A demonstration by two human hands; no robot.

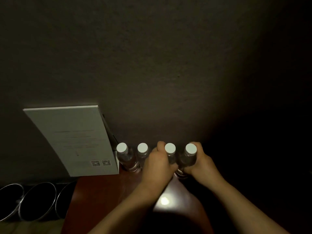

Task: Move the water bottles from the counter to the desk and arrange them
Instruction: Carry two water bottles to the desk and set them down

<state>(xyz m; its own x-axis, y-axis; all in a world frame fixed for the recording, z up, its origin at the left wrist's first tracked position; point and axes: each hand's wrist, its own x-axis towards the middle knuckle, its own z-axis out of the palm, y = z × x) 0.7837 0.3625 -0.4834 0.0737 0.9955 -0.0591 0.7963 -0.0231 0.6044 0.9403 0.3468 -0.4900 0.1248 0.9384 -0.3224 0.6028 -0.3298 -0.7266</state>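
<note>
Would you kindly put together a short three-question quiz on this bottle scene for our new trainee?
1. How many white-capped water bottles stand in the row on the wooden surface?
2. True or false: the left hand rests flat on the white card.
3. Which bottle does the right hand hold? A) the far-left bottle B) the second bottle C) the far-right bottle

Key
1. Four.
2. False: it grips the third bottle, clear of the card.
3. C.
</note>
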